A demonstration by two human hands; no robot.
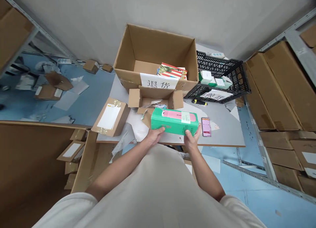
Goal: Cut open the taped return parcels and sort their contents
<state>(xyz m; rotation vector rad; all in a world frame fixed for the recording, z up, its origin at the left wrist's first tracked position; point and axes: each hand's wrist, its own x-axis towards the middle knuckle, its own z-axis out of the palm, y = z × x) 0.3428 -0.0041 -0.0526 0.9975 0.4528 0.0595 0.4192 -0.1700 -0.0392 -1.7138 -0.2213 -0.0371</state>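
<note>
A green product box with a pink bottle-like picture and a white label lies sideways between my hands, above the table's front edge. My left hand grips its lower left side, thumb on the front face. At its right end, my right hand holds the lower corner, fingers wrapped round behind. Just beyond the green box stands a small open carton, flaps spread, with crumpled wrapping inside. A phone with a lit pink screen lies on the table, right of my right hand.
A large open carton with booklets stands at the back. Right of it is a black crate holding green-and-white boxes. A taped parcel lies at left, a yellow-black cutter near the crate. Shelves of cartons line the right.
</note>
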